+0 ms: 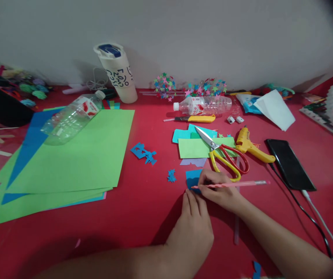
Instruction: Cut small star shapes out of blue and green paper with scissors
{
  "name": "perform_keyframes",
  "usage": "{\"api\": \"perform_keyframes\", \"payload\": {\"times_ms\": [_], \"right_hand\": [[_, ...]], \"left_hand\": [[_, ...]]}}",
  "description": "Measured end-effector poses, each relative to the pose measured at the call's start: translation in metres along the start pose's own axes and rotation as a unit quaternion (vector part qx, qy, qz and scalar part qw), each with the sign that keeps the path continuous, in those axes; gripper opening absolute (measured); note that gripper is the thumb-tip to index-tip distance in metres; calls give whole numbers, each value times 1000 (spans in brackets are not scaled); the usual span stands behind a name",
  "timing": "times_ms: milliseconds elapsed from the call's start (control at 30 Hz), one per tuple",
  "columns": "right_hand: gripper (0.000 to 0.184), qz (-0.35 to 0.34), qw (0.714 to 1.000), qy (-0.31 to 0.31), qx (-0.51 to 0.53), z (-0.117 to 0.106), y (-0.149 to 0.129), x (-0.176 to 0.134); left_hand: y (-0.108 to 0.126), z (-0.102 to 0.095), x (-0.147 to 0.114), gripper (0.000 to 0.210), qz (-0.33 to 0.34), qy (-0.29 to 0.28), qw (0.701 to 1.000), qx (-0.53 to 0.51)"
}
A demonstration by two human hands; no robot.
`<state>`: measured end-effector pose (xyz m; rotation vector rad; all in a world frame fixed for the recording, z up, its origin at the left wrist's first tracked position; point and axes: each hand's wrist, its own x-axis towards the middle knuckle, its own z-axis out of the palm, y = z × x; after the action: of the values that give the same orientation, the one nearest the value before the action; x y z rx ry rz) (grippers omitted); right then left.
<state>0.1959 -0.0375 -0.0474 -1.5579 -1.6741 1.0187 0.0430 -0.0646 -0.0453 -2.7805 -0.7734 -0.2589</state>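
From where I stand, looking down past the person's arms, a smooth red tabletop spreads out. On it, right of centre, lies a small, straight-edged piece of blue paper, partly covered by the hands. The right hand has its fingers pinched closed around a slim pink pencil, which slants almost flat, its point near the paper's lower edge. The left hand lies palm down, fingers straight and close together, tips at that same edge, gripping nothing I can see; its thumb is hidden. Just left sit a little heap of tiny blue paper stars and a ragged blue offcut. Beyond the hands, metal-bladed scissors with red and yellow loop handles rest across a flat pale-green strip, beside a yellow plastic glue gun. Farther left, a clear, ridged plastic bottle lies on broad, flat green sheets.
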Motion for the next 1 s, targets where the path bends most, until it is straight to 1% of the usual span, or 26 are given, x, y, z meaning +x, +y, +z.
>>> {"api": "perform_keyframes", "payload": {"times_ms": [133,433,600,800,1000], "right_hand": [[14,-2,1000,6,-6,1,1,1],[14,28,998,60,-23,5,-2,2],[12,35,996,77,-33,6,-1,2],[14,17,997,70,-37,5,-2,3],[15,-12,998,44,-30,2,-1,1]], "left_hand": [[1,0,0,33,-6,-2,1000,5],[-1,-2,1,32,2,-11,1000,5],[-1,-3,2,32,3,-7,1000,5],[0,-1,1,32,3,-10,1000,7],[0,0,0,33,1,1,1000,6]]}}
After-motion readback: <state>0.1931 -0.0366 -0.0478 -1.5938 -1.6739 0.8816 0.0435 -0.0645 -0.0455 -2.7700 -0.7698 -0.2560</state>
